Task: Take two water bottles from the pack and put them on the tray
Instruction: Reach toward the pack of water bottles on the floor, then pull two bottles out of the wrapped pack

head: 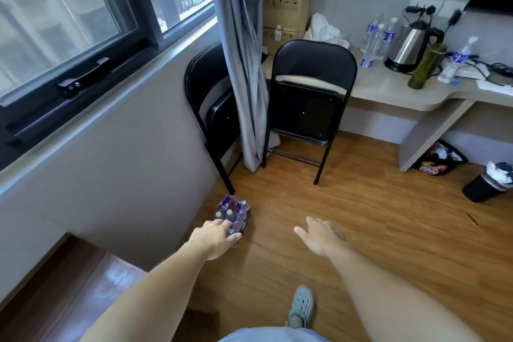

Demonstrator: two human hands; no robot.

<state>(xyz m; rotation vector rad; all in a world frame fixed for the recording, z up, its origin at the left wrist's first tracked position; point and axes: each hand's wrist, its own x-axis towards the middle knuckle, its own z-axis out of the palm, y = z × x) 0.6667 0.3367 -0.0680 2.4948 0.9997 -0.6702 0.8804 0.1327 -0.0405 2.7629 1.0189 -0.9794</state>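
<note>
A torn purple shrink-wrapped pack of water bottles (234,215) lies on the wooden floor by the wall, near a chair leg. Several white caps show inside it. My left hand (215,239) reaches over the pack's near end, fingers spread and touching the wrap; no grip on a bottle is visible. My right hand (319,234) hovers open above the bare floor to the right of the pack, holding nothing. No tray is in view.
Two folded black chairs (311,97) and a grey curtain (244,64) stand behind the pack. A desk (402,91) at right carries loose water bottles (372,39), a kettle (408,47) and cables. A black bin (488,186) stands on the floor at right. A step drops at lower left.
</note>
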